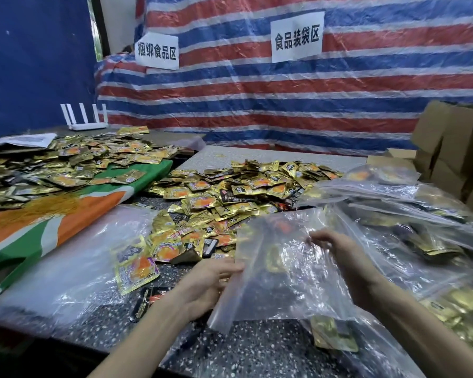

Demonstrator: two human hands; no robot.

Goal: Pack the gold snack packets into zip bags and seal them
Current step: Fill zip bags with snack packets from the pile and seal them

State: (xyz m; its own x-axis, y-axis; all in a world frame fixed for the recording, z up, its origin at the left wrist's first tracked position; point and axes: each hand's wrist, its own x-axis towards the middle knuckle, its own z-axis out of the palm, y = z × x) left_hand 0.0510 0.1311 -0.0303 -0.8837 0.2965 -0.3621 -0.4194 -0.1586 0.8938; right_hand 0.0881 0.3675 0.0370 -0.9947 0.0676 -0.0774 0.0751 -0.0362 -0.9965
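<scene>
A clear zip bag [279, 271] is held up over the speckled table [257, 347] in front of me. My left hand [210, 285] grips its left edge, fingers curled round the plastic. My right hand [336, 252] reaches into or behind the bag's upper right part, fingers bent on the film. A big heap of gold snack packets [238, 195] lies just beyond the bag. Several loose packets [139, 268] lie to the left of my left hand. One gold packet [331, 334] lies under plastic near the front.
A second heap of gold packets [66, 165] covers a green and orange cloth [74, 214] at the left. Filled zip bags [410, 214] pile up at the right, with cardboard boxes [453, 148] behind. Flat empty bags [74, 257] lie front left. A white router [86, 118] stands at the back.
</scene>
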